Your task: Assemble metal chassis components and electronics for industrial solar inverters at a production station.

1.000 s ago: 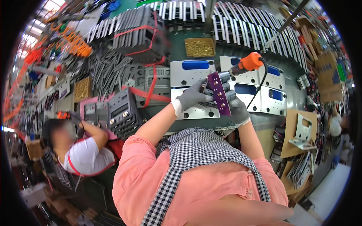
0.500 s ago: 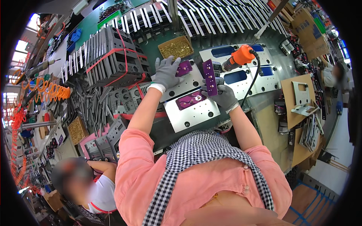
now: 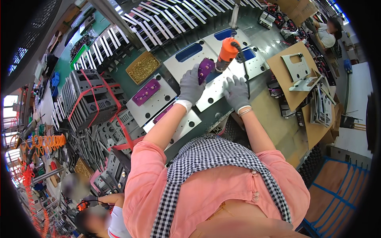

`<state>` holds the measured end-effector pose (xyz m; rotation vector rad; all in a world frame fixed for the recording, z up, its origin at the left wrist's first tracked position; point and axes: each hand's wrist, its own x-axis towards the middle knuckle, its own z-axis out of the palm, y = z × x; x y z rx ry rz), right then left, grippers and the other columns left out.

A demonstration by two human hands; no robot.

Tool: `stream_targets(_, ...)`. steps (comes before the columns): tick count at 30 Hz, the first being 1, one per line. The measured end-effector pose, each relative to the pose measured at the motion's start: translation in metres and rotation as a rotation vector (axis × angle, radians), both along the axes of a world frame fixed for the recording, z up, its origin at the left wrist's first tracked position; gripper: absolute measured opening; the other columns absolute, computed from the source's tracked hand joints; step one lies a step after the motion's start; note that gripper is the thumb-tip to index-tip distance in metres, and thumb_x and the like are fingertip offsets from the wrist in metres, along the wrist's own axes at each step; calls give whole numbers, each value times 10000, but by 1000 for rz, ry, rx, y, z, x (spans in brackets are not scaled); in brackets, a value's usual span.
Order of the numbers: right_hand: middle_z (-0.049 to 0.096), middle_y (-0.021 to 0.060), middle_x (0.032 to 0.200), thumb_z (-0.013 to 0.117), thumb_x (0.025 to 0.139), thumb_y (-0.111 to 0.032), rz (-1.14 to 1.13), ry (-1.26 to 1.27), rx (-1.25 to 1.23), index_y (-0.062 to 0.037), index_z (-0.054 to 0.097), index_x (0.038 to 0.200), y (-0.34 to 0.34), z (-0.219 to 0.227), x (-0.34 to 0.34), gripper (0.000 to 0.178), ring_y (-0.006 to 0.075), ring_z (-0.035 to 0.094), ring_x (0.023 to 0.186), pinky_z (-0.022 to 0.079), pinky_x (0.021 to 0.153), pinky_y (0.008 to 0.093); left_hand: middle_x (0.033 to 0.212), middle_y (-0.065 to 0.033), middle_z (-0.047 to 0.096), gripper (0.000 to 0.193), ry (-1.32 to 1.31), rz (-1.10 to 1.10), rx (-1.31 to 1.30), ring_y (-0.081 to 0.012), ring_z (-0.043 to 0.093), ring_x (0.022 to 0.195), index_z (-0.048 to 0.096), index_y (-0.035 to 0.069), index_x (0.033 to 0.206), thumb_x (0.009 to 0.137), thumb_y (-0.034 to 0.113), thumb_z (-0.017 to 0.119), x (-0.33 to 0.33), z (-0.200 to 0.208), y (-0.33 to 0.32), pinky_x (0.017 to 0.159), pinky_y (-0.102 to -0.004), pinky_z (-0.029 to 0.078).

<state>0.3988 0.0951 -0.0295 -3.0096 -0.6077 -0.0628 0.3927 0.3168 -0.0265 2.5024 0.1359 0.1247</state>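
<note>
Held purple board [image 3: 206,70]: moved from the right hand [image 3: 237,93] to the left hand [image 3: 191,85] since half a second ago
Flat purple board [image 3: 146,92]: on the left silver panel [image 3: 153,105], well apart from the fingers
Left hand: gloved fingers closed on the near-left edge of the held purple board, most of which juts beyond them; thumb's hold cannot be told
Handling: probably stiff and light, fragile around the metal studs, perhaps slippery to gloves; best taken by its edges
Orange driver [image 3: 228,51]: just right of the held purple board
Right hand: fingers spread over the right silver panel [image 3: 216,85], gripping nothing; contact unclear
</note>
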Motion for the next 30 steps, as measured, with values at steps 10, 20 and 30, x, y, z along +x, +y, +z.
stream_targets(10,574,126,1350,633,888,-378,136,326,-191,-109,608,1361,-14,4,21,545,346,499,1267,401,1030,473,1210,-128,622,715,117,-282,291,-315,580,1139,491,110,1442,785,203,756,37,-17,-20,987,-470,421)
stream_targets(20,661,118,1082,652,885,-306,209,198,-87,-90,688,1067,-13,7,27,286,303,606,1088,453,959,482,1264,-143,601,509,2,-179,331,-346,536,1238,632,112,1258,796,269,775,-1,-8,-3,1042,-430,428)
stream_targets(30,712,181,874,569,951,-289,344,430,225,-77,600,1114,184,-3,0,269,379,702,855,546,729,499,1366,-139,547,808,64,38,587,-342,526,1260,452,199,1506,793,319,812,-98,13,193,1106,-430,407)
